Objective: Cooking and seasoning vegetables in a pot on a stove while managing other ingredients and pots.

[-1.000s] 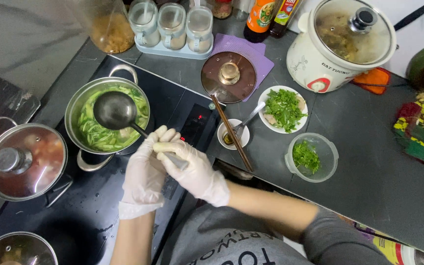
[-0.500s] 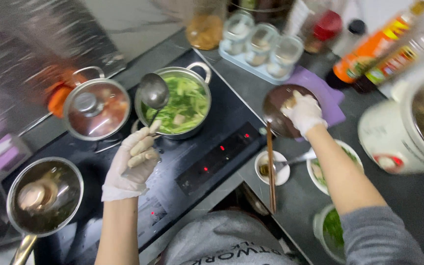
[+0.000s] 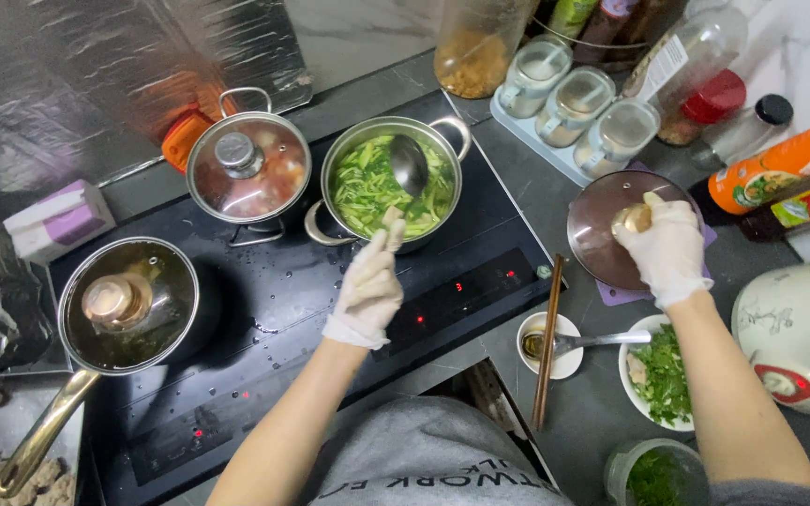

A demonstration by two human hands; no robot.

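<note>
Now the right hand [image 3: 669,248] has left the ladle [image 3: 403,178] and grips the lid [image 3: 611,225] knob; left hand [image 3: 367,290] fingers remain closed on the ladle handle over the pot [image 3: 391,187].

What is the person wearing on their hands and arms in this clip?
Both the left hand and the right hand wear thin, whitish disposable gloves that end at the wrist. The forearms are bare below them; a grey sleeve shows at the right upper arm.

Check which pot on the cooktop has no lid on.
The middle steel pot of green vegetables, ladle inside, held by the left hand. The other two pots carry glass lids.
</note>
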